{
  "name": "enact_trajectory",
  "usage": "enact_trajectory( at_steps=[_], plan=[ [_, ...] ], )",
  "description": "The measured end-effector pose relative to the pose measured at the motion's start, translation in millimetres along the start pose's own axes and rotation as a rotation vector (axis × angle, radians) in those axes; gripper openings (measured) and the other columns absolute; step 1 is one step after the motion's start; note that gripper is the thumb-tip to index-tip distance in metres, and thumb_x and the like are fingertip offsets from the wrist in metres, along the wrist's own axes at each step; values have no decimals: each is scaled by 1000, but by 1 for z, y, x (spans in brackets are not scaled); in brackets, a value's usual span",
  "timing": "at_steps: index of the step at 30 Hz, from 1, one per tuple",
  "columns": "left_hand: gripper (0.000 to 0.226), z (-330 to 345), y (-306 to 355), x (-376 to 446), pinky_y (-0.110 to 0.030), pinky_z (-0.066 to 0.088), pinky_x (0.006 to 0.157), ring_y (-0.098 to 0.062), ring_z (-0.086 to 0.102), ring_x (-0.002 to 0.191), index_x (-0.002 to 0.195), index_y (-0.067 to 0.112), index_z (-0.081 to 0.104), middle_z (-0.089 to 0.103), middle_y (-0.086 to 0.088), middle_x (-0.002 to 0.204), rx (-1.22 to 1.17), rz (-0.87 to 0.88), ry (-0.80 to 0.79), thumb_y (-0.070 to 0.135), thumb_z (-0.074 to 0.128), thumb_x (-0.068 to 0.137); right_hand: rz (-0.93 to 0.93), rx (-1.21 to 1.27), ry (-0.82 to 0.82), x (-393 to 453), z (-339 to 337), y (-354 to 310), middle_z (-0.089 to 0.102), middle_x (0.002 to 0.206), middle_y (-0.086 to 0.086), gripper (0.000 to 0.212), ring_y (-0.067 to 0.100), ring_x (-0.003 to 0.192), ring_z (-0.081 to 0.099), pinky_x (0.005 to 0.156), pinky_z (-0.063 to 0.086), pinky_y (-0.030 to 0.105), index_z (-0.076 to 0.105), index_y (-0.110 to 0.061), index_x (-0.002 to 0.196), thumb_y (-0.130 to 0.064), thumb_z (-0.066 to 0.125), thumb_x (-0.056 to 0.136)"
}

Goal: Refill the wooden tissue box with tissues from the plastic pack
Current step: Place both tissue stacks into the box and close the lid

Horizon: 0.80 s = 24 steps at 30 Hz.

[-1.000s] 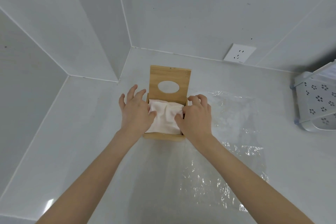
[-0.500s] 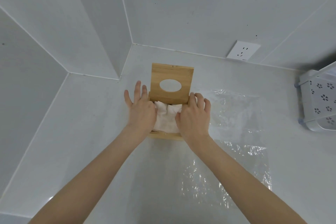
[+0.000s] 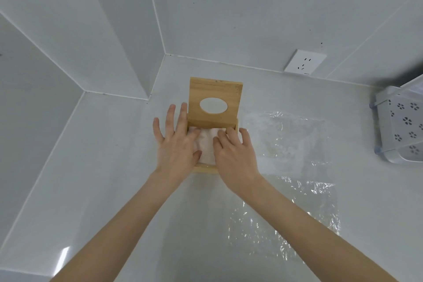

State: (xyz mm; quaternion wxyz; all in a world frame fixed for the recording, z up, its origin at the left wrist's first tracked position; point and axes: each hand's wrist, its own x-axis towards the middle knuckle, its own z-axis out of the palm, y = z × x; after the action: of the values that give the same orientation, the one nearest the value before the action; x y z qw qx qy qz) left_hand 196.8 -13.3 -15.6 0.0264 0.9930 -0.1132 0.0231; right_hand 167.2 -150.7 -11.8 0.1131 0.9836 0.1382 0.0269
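The wooden tissue box [image 3: 203, 169] sits on the white counter near the corner, its lid [image 3: 215, 96] with an oval hole standing upright at the back. Pale pink tissues [image 3: 207, 144] lie inside the box. My left hand [image 3: 175, 144] lies flat on the left part of the tissues, fingers spread and reaching past the box's left side. My right hand [image 3: 235, 153] presses flat on the right part, fingers pointing toward the lid. The clear plastic pack [image 3: 286, 144] lies flattened on the counter to the right of the box.
A white perforated plastic rack [image 3: 402, 126] stands at the right edge. A wall socket [image 3: 304, 62] is on the back wall. Tiled walls close the corner behind and to the left of the box.
Both hands went from pinching the tissues' middle to lying flat on them, fingers stretched toward the lid. The tissues look lower and more covered.
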Motion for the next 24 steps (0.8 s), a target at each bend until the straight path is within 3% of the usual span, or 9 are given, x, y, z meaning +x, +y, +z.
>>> enact_trajectory(
  at_steps=[4,7,10,12,18,21,22,24],
  plan=[
    [50,-2,0,4,-60,-6,110,-35,-16,141,118,26,56,-6,-14,156,25,-72,-180,47,65,73,47,-43,-109,0,-4,-4,69,84,6,34,25,91,61,96,28,44,68,-9,81,-22,73,50],
    [49,-6,3,9,-61,-7,109,-35,-18,140,116,24,56,-7,-14,156,87,-44,-239,50,61,74,80,-42,-180,2,-5,0,69,75,2,42,21,88,62,95,30,44,70,-10,80,-27,77,42],
    [49,-8,4,13,-61,-8,109,-35,-18,140,114,22,57,-7,-14,155,102,-32,-280,48,63,74,-9,-68,-307,4,-11,5,63,109,10,49,26,116,46,110,16,52,57,-2,113,-25,66,71],
    [50,-9,4,14,-62,-8,109,-36,-18,140,117,22,55,-7,-15,155,127,-19,-310,46,64,74,-74,-33,-334,8,-9,8,53,123,12,45,29,125,31,114,6,50,46,-1,123,-16,54,82],
    [45,-14,0,15,-60,-7,110,-36,-17,140,116,23,56,-6,-15,155,162,13,-337,33,66,73,-112,115,-367,14,-17,22,60,111,6,26,24,119,39,113,13,45,58,-9,107,-10,54,81],
    [42,-15,-2,13,-58,-6,111,-36,-16,140,116,22,55,-6,-15,155,226,48,-301,27,65,75,-76,51,-188,12,-19,24,66,75,3,24,23,98,57,102,37,44,68,-13,72,-18,78,51],
    [44,-15,-2,13,-58,-5,111,-36,-16,140,117,23,53,-6,-15,155,237,45,-300,26,65,75,-57,39,-196,12,-23,23,66,76,4,24,24,100,56,103,36,46,68,-12,72,-17,79,51],
    [48,-13,-3,16,-57,-5,111,-36,-16,140,120,24,48,-6,-16,155,237,13,-321,21,63,74,-71,43,-300,11,-22,18,62,101,8,24,26,121,39,113,16,49,63,-9,96,-11,63,72]
  ],
)
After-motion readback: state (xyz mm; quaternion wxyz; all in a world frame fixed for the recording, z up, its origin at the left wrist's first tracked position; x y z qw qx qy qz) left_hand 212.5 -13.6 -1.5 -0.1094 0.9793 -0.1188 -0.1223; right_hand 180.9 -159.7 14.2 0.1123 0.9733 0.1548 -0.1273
